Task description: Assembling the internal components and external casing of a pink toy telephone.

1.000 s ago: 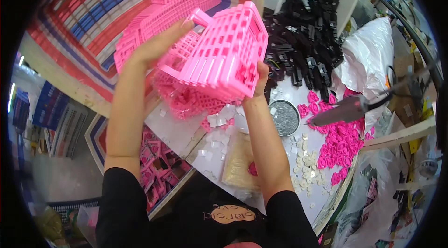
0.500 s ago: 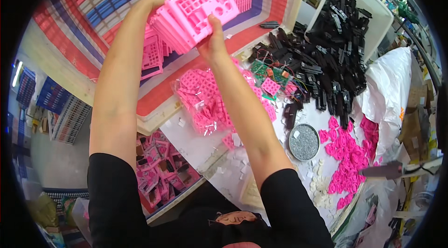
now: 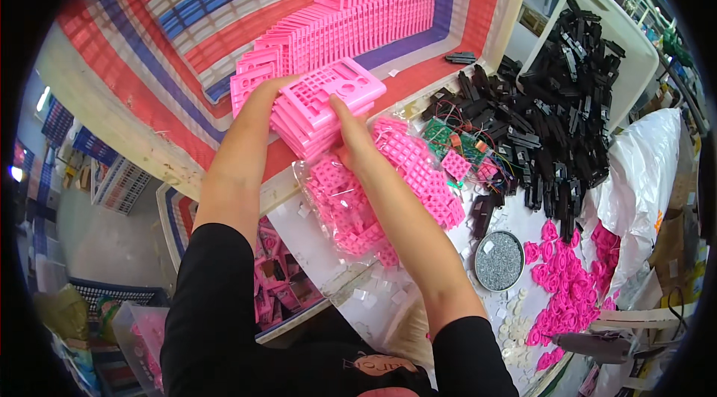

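Note:
Between my two hands is a stack of pink plastic casings (image 3: 332,91), flat panels with a grid and round holes. My left hand (image 3: 270,91) grips the stack's left side, its fingers mostly hidden behind the casings. At the right side my right hand (image 3: 352,132) holds on, its thumb laid over the top casing. Just beyond, long rows of the same pink casings (image 3: 358,27) stand in a crate (image 3: 216,109) lined with red, white and blue striped material. A clear bag of pink keypads (image 3: 347,199) lies right below my hands.
Black plastic parts (image 3: 553,121) spill from a white bin (image 3: 635,61) at the right. Green circuit boards (image 3: 441,135) with wires lie beside them. Nearer are a round tin of small metal pieces (image 3: 500,266), bright pink parts (image 3: 564,300) and a grey handheld tool (image 3: 597,347).
My hands have lowered the stack and brought it nearer, tilting its top face flatter. The view has shifted, and more of the casing rows in the crate now shows.

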### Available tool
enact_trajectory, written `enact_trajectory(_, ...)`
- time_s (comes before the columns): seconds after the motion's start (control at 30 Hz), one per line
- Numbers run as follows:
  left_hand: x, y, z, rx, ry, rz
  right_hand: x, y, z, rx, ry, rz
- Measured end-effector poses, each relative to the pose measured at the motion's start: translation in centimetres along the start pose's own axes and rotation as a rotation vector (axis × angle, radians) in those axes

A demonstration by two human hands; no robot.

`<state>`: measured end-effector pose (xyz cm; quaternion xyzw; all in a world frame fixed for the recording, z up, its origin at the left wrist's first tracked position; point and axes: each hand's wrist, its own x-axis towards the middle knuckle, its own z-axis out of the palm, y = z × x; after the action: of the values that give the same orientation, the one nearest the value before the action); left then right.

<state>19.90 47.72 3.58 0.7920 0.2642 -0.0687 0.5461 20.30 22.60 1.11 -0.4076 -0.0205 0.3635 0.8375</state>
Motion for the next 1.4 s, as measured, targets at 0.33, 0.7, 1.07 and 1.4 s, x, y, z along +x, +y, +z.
enact_trajectory(0.33,-3.5,0.4,3.4,0.576,0.925,-0.379,1.5,-1.0,-2.2,-0.161,0.056,-0.055)
enact_trajectory(0.7,-0.3,-0.4,1.6,0.694,0.878,-0.227,-5.0,-3.3,-2.2,-0.484,-0.143,-0.191)
enact_trajectory(1.07,0.2,0.1,1.8,0.636,0.918,-0.234,-3.9,-3.4,-2.8,-0.673,-0.120,-0.230)
enact_trajectory(1.4,-3.1,-1.9,-0.4,0.046,1.080,-0.031,-4.5,-5.9,-2.8,-0.859,-0.117,-0.342)
